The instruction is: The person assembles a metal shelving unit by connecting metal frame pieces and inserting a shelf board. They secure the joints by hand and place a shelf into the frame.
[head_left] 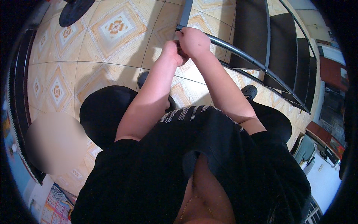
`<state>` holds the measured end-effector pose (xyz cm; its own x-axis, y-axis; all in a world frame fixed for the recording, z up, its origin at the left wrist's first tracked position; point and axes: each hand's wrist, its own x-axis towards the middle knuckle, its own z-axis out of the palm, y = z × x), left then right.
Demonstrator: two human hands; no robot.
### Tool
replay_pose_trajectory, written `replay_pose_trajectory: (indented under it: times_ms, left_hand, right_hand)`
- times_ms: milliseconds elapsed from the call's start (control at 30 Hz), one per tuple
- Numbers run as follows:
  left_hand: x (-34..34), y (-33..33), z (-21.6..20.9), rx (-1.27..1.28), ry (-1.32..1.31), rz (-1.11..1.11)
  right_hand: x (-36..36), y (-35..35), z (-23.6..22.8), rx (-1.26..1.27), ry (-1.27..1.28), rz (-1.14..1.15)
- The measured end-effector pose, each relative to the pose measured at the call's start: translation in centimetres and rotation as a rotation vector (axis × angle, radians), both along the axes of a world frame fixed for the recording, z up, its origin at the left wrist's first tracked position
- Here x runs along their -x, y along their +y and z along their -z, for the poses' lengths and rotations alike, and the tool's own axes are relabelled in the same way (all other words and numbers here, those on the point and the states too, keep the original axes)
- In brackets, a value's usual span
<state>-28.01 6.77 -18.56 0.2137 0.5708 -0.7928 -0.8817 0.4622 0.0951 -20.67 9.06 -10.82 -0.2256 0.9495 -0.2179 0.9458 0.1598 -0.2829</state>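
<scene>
A black metal-tube shelf rack with dark flat shelves lies at a slant ahead and to the right. Both of my hands meet at its near left corner, where a grey upright bar joins the curved tube. My right hand is wrapped over the corner, fingers curled and mostly hidden behind the fist. Just left of it and a little lower, my left hand is closed with its fingers curled under the joint. Whatever sits between its fingertips is hidden.
Patterned tiles cover the floor. A round black base stands at the far left. My dark clogs are close to the rack's lower tube. Along the left runs a dark furniture edge; a pale green object is at the right.
</scene>
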Motion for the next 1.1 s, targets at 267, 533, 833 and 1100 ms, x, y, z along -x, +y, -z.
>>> replay_pose_trajectory:
  times_ms: [267,533,833,1100]
  left_hand:
    - [0.7,0.1,1.8,-0.177,-0.199,0.018]
    - [-0.5,0.9,0.6,-0.003,-0.077,-0.067]
    - [-0.2,0.8,-0.5,-0.002,-0.033,-0.048]
    - [-0.3,0.0,-0.7,-0.091,-0.096,-0.016]
  right_hand:
    - [-2.0,0.0,1.1,-0.492,0.063,-0.079]
    - [-2.9,0.8,2.3,-0.208,0.298,0.014]
    - [-3.3,0.3,3.2,-0.371,0.459,-0.021]
    - [-3.4,0.3,4.1,-0.442,0.504,-0.048]
